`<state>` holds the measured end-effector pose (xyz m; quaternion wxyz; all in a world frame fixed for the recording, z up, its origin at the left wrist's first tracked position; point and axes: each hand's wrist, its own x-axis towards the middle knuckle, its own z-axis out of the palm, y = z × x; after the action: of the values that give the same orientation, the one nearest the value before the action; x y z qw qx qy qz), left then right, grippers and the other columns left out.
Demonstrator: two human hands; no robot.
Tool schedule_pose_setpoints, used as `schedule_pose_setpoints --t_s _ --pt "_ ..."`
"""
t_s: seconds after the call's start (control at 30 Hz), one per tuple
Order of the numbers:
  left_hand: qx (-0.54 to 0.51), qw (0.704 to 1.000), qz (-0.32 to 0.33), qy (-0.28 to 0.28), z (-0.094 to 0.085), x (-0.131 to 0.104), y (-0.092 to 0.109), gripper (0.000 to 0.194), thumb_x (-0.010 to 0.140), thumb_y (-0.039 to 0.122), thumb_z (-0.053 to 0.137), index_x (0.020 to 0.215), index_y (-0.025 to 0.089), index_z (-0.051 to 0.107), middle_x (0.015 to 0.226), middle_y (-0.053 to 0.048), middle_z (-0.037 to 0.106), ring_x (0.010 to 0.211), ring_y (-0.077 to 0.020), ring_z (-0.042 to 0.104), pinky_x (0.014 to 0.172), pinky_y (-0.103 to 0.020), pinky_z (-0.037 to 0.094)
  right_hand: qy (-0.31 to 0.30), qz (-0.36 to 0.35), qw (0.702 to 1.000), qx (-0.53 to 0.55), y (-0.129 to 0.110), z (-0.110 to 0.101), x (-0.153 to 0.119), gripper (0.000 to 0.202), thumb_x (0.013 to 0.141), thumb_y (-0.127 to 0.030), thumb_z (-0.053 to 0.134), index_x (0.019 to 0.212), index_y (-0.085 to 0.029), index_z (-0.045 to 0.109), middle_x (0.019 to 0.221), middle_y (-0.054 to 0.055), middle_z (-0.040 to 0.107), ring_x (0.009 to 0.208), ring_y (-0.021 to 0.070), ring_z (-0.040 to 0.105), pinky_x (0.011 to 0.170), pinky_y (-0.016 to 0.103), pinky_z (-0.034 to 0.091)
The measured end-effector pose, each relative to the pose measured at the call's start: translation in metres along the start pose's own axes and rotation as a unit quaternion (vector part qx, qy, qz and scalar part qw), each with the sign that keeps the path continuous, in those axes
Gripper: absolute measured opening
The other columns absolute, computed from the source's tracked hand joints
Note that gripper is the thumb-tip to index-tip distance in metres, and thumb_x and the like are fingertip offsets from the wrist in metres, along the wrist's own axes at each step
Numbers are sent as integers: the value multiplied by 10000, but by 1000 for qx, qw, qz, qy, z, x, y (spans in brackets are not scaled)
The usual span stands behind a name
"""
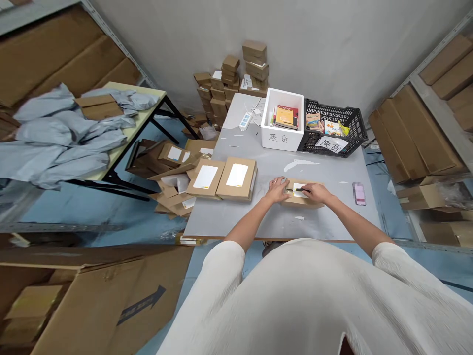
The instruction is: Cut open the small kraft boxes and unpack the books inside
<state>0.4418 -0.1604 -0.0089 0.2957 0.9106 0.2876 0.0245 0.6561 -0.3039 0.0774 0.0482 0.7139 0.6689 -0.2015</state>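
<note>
A small cardboard box (306,201) with a white label lies on the grey table in front of me. My left hand (277,190) grips its left end, fingers bent over the top edge. In my right hand (317,192) is a slim dark-handled box cutter (300,190), held low over the label with its thin tip pointing left, close to my left fingers. Whether the tip touches the cardboard I cannot tell. Left of my hands, a larger labelled box (236,178) and another labelled box (206,177) lie side by side.
At the table's back stand a white foam box (283,139) and a black crate (334,143), both holding books. A phone (358,194) lies right, a power strip (245,121) back left. Opened cartons heap left of the table (273,165); grey bags (66,133) cover a side table.
</note>
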Motion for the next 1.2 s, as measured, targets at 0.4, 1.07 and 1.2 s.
schedule_pose_setpoints --t_s 0.4,1.07,1.2 --pt "66 990 90 -82 -12 9 12 750 920 325 753 1627 312 501 1797 -129 398 1690 -338 283 1365 -625 148 -18 30 999 -16 24 -5 -11 380 1084 -420 516 1262 -307 832 1202 107 799 1028 289 721 820 348 494" --pt "102 988 45 -102 -17 13 20 739 887 241 765 1580 335 525 1766 -135 424 1668 -370 318 1351 -683 168 -11 125 990 64 132 -8 -86 296 951 -469 672 1009 -281 894 877 114 807 870 308 714 741 362 448" --pt "121 988 37 -90 -12 12 36 694 885 204 739 1546 309 560 1697 -156 476 1639 -387 342 1345 -678 190 -2 136 984 116 147 -6 -104 336 946 -492 676 1083 -277 895 836 77 804 809 278 699 714 344 438"
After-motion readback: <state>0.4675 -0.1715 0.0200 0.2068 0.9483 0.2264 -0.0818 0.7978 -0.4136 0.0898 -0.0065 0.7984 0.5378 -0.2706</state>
